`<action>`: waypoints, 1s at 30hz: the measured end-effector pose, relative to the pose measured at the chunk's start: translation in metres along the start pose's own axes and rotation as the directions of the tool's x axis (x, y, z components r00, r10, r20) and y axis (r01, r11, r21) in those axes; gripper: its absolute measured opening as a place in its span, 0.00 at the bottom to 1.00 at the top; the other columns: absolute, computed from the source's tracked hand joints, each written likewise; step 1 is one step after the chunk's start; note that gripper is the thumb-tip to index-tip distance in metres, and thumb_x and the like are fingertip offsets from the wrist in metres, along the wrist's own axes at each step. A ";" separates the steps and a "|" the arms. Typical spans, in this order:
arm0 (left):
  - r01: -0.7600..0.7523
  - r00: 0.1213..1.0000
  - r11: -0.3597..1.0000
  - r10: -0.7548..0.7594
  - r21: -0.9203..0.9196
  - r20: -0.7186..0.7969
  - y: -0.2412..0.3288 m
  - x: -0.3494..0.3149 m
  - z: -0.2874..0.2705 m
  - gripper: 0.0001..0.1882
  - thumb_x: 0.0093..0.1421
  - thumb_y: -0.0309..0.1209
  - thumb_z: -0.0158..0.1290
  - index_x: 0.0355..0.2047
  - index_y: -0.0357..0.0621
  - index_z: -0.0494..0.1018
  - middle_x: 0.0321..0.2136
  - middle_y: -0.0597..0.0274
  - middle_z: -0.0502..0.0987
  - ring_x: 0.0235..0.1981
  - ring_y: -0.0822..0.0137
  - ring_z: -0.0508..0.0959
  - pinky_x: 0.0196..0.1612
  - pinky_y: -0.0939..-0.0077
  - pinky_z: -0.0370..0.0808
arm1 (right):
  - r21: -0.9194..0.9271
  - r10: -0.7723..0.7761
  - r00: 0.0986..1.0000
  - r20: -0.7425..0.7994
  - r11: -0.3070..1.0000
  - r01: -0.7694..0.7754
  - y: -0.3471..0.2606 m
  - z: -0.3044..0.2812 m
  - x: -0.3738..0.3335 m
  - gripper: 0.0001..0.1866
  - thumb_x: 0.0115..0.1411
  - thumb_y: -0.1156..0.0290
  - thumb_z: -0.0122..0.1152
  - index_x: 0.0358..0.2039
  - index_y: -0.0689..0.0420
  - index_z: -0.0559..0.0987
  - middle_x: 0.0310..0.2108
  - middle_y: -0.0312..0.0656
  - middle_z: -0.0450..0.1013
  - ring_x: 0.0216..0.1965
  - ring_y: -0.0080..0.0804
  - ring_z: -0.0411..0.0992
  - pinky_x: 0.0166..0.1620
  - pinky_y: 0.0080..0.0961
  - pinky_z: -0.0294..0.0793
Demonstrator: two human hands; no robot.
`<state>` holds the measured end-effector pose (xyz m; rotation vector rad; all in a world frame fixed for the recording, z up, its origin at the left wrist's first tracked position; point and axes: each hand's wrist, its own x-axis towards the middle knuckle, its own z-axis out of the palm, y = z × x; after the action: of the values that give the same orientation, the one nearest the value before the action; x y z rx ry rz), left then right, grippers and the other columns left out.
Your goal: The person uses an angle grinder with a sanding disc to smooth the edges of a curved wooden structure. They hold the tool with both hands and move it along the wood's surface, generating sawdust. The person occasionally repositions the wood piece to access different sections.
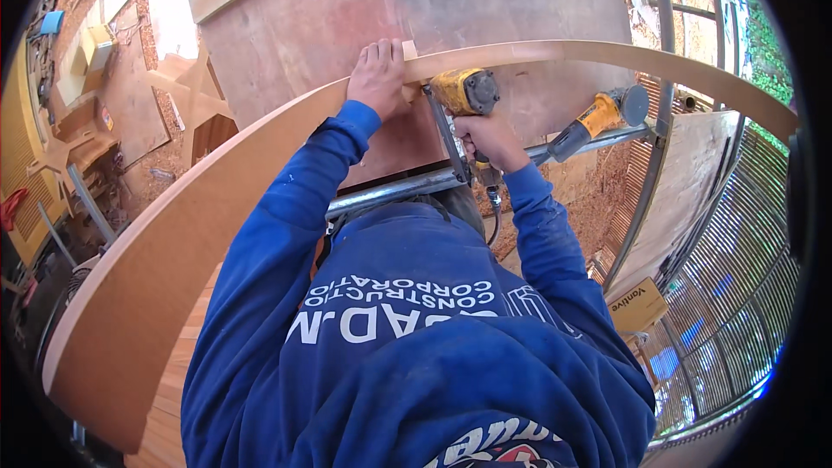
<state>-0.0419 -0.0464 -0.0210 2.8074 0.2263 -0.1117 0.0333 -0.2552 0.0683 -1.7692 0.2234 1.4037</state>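
Note:
A long, thin wooden board (139,312) stands on edge across my front, bending toward both sides of the view. My left hand (379,78) grips its top edge, fingers over the far side, next to a small pale wood piece (409,50) against the board. My right hand (494,140) is wrapped round the handle of a yellow and black nail gun (464,91). The gun's nose end is close to the board, just right of my left hand; whether it touches I cannot tell. An air hose (496,217) hangs from the handle.
A plywood worktop (511,0) lies beyond the board, with a metal pipe (399,197) along its near edge. A yellow angle grinder (598,121) rests at the right. Wooden offcuts (195,100) lie left among sawdust. A cardboard box (639,305) sits lower right.

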 end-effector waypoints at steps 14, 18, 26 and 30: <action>0.012 1.000 1.000 -0.012 -0.004 -0.009 0.003 -0.001 0.000 0.46 0.37 0.39 0.67 0.55 0.27 0.63 0.45 0.46 0.68 0.51 0.48 0.70 0.59 0.62 0.68 | -0.135 -0.001 0.998 -0.055 0.991 -0.006 -0.012 0.004 0.002 0.06 0.49 0.75 0.59 0.29 0.61 0.77 0.16 0.36 0.68 0.13 0.25 0.66 0.15 0.26 0.64; 0.018 0.997 0.999 -0.015 -0.043 0.071 0.001 0.002 -0.007 0.43 0.36 0.35 0.62 0.54 0.26 0.63 0.43 0.45 0.69 0.50 0.48 0.71 0.58 0.62 0.68 | 0.108 0.006 0.999 0.052 0.994 -0.012 -0.024 -0.009 -0.015 0.11 0.50 0.77 0.57 0.36 0.61 0.79 0.17 0.34 0.68 0.13 0.22 0.65 0.16 0.24 0.64; -0.008 0.999 0.998 0.011 0.061 -0.050 0.000 0.000 0.003 0.36 0.39 0.32 0.58 0.50 0.29 0.66 0.41 0.48 0.69 0.46 0.52 0.71 0.55 0.62 0.67 | -0.007 -0.023 0.995 0.095 1.000 0.024 -0.085 -0.003 0.024 0.15 0.52 0.78 0.55 0.42 0.61 0.75 0.17 0.30 0.63 0.14 0.19 0.62 0.19 0.21 0.65; 0.006 0.998 0.999 -0.009 0.037 0.064 0.003 0.001 -0.007 0.41 0.38 0.34 0.57 0.54 0.24 0.63 0.42 0.45 0.68 0.48 0.49 0.70 0.58 0.63 0.67 | -0.091 0.042 0.994 0.102 0.995 -0.033 -0.101 -0.005 0.039 0.02 0.51 0.75 0.57 0.27 0.57 0.76 0.15 0.31 0.65 0.13 0.20 0.64 0.18 0.21 0.63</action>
<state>-0.0403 -0.0467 -0.0134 2.8341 0.2218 -0.2100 0.1115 -0.1821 0.0851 -1.7662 0.1406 1.5493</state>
